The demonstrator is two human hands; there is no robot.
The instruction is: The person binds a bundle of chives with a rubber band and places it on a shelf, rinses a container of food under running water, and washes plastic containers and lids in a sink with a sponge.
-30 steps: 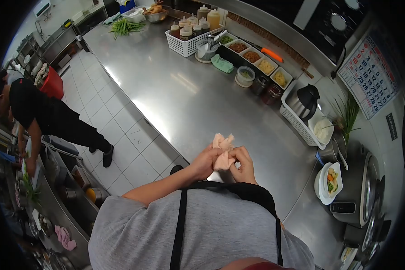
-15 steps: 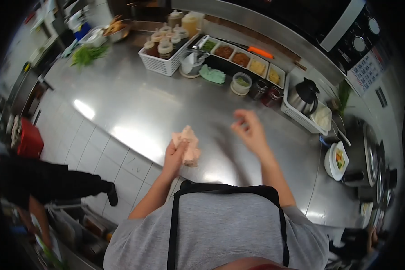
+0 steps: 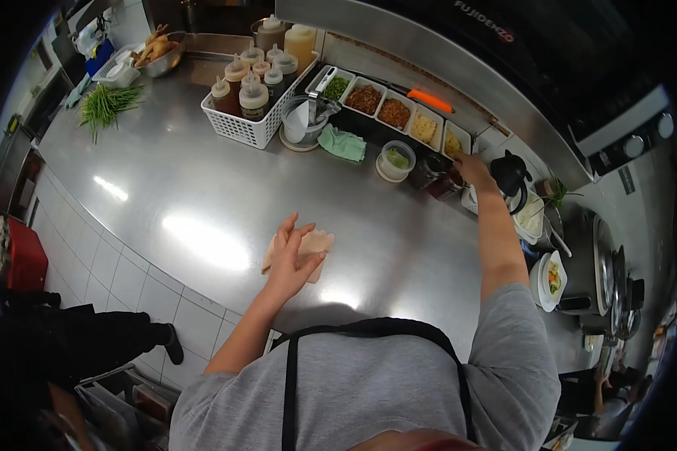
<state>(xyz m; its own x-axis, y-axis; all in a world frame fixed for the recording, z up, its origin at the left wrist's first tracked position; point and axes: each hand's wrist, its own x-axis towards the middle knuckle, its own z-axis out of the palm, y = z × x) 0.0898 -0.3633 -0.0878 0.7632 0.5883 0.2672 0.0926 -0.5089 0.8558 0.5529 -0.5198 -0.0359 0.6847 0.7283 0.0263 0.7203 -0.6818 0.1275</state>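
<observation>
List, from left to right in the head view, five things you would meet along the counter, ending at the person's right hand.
Green stalks → white bottle basket → green cloth → small clear tub → right hand.

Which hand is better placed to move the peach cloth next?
Probably the left hand: it's directly over the peach cloth, while the right hand is stretched away near the yellow food.

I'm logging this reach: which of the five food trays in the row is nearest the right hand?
The rightmost tray, with yellow food, nearest the black-topped jug. The right hand appears at its near edge; the others sit farther left.
</observation>
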